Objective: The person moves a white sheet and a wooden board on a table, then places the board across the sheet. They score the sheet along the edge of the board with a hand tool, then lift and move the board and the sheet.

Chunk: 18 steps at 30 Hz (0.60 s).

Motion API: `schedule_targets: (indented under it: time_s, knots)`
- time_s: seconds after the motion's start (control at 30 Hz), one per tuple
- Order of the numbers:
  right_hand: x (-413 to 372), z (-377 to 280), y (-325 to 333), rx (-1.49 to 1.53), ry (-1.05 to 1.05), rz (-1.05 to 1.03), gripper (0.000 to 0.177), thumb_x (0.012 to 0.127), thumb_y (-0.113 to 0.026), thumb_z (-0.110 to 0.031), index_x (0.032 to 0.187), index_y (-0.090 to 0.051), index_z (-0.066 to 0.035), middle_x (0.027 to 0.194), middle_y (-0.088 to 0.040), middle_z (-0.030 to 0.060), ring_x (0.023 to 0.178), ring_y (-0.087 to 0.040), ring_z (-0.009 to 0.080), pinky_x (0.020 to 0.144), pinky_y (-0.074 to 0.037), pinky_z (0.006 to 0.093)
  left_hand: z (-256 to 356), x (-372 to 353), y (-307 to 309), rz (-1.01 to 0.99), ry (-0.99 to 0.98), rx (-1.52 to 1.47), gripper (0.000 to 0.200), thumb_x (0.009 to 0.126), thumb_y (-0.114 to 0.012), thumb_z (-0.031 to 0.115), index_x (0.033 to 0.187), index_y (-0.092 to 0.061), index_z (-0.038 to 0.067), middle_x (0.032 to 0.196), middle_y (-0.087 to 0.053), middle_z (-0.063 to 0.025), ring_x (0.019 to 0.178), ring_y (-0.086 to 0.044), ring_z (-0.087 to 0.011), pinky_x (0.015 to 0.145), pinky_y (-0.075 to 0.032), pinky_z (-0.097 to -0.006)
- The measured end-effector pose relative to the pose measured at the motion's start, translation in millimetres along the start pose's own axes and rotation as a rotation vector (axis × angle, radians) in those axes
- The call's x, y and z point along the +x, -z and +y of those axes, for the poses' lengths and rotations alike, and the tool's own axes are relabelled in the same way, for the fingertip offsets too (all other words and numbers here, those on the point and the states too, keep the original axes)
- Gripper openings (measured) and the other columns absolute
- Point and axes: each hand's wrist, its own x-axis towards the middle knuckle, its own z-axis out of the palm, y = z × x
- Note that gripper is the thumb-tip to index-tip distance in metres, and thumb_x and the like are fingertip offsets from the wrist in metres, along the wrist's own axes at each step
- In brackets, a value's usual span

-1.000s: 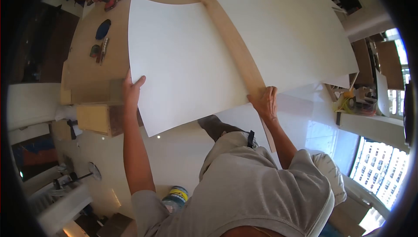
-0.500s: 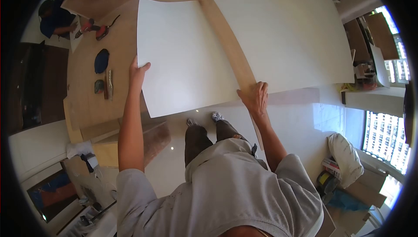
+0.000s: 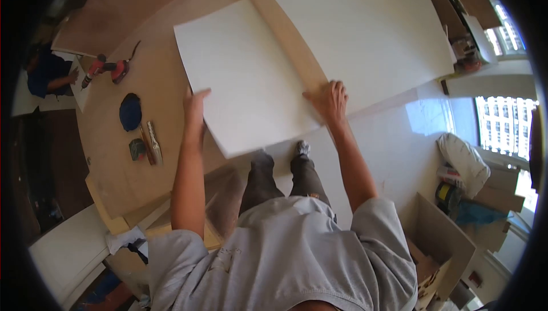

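A large white sheet (image 3: 240, 77) lies across the worktable, its near edge reaching out over the floor. A long, flat wooden strip (image 3: 285, 34) runs over it from far to near. My left hand (image 3: 195, 108) grips the sheet's left edge, thumb on top and fingers out of sight beneath. At the near edge, my right hand (image 3: 331, 104) is closed over the end of the strip, with its thumb on the left side and its fingers on the right. Whether those fingers also pinch the sheet is hidden.
On the wooden worktable (image 3: 160, 77) lie a red cordless drill (image 3: 108, 70), a dark blue cap-like item (image 3: 130, 112), a tape measure (image 3: 137, 149) and a chisel-like tool (image 3: 154, 142). A co-worker (image 3: 48, 77) is at the far left. An open box (image 3: 439, 231) stands lower right.
The sheet has turned slightly, its left side now nearer me, and the strip has moved with it. Both hands keep their holds. My view has shifted too.
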Motion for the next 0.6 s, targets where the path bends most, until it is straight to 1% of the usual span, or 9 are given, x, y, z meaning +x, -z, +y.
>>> schedule_targets:
  time_s: [0.1,0.17,0.23,0.27,0.33,0.37,0.4,0.47,0.6]
  knots:
    - [-18,-8,41,-0.020,0.074,0.150,0.062,0.088,-0.085,-0.047,0.121,-0.065,0.002,0.129,-0.062,0.0194,0.123,-0.059,0.0385,0.102,-0.047,0.0546,71,-6,-25,-0.335,0.192,-0.059,0.039,0.084,-0.070,0.018,0.116,-0.067,-0.005,0.111,-0.071,-0.0155,0.099,-0.072,-0.0299,0.081,-0.063,-0.0470]
    - [-43,-12,75,0.049,0.152,0.365,0.048,0.095,-0.080,-0.039,0.119,-0.066,0.000,0.124,-0.064,0.0174,0.114,-0.064,0.0365,0.095,-0.052,0.0501,107,-14,-49,-0.399,0.103,0.011,0.042,0.084,-0.070,0.020,0.119,-0.067,-0.004,0.112,-0.070,-0.0151,0.104,-0.070,-0.0293,0.087,-0.063,-0.0496]
    - [-94,-13,103,0.315,0.037,0.407,0.029,0.099,-0.076,-0.027,0.109,-0.067,-0.001,0.110,-0.066,0.0158,0.092,-0.066,0.0350,0.078,-0.054,0.0456,143,-25,-80,-0.475,0.052,0.056,0.049,0.084,-0.066,0.019,0.127,-0.062,-0.004,0.116,-0.068,-0.0156,0.108,-0.069,-0.0303,0.090,-0.065,-0.0543]
    - [-121,-4,103,0.333,0.146,0.549,0.025,0.100,-0.078,-0.021,0.095,-0.065,-0.001,0.088,-0.065,0.0133,0.069,-0.056,0.0269,0.063,-0.048,0.0413,156,-31,-94,-0.502,0.013,0.016,0.048,0.085,-0.065,0.019,0.127,-0.062,-0.005,0.117,-0.067,-0.0161,0.110,-0.068,-0.0311,0.090,-0.066,-0.0543]
    - [-183,20,81,0.325,0.177,0.446,0.018,0.096,-0.077,-0.009,0.089,-0.062,-0.003,0.082,-0.061,0.0123,0.069,-0.058,0.0308,0.062,-0.048,0.0428,187,-48,-119,-0.505,-0.026,0.077,0.041,0.087,-0.064,0.013,0.123,-0.064,-0.006,0.115,-0.068,-0.0172,0.106,-0.069,-0.0329,0.090,-0.067,-0.0536]
    - [-210,29,55,0.382,0.269,0.401,0.017,0.095,-0.078,-0.005,0.087,-0.062,-0.005,0.083,-0.061,0.0114,0.067,-0.057,0.0295,0.061,-0.048,0.0402,193,-46,-132,-0.470,-0.020,0.096,0.036,0.088,-0.060,0.009,0.120,-0.065,-0.007,0.105,-0.070,-0.0227,0.094,-0.072,-0.0385,0.077,-0.067,-0.0544]
    - [-235,31,41,0.451,0.251,0.192,0.010,0.096,-0.076,-0.007,0.091,-0.067,-0.007,0.089,-0.066,0.0115,0.076,-0.064,0.0315,0.069,-0.053,0.0417,199,-39,-145,-0.436,-0.018,0.115,0.032,0.089,-0.056,0.005,0.117,-0.065,-0.009,0.095,-0.073,-0.0282,0.081,-0.075,-0.0442,0.063,-0.067,-0.0551]
    - [-255,20,11,0.421,0.204,-0.142,0.013,0.098,-0.074,-0.019,0.104,-0.074,-0.008,0.106,-0.072,0.0138,0.104,-0.070,0.0381,0.090,-0.057,0.0480,213,-32,-156,-0.456,0.013,0.113,0.027,0.089,-0.056,0.004,0.110,-0.067,-0.009,0.093,-0.072,-0.0271,0.080,-0.075,-0.0420,0.063,-0.068,-0.0557]
    - [-206,-18,-34,0.377,0.344,0.032,0.033,0.100,-0.072,-0.022,0.125,-0.066,-0.002,0.128,-0.066,0.0224,0.118,-0.065,0.0430,0.099,-0.054,0.0502,239,-22,-160,-0.553,0.066,0.095,0.022,0.091,-0.054,0.003,0.104,-0.067,-0.009,0.093,-0.070,-0.0261,0.078,-0.074,-0.0411,0.064,-0.068,-0.0575]
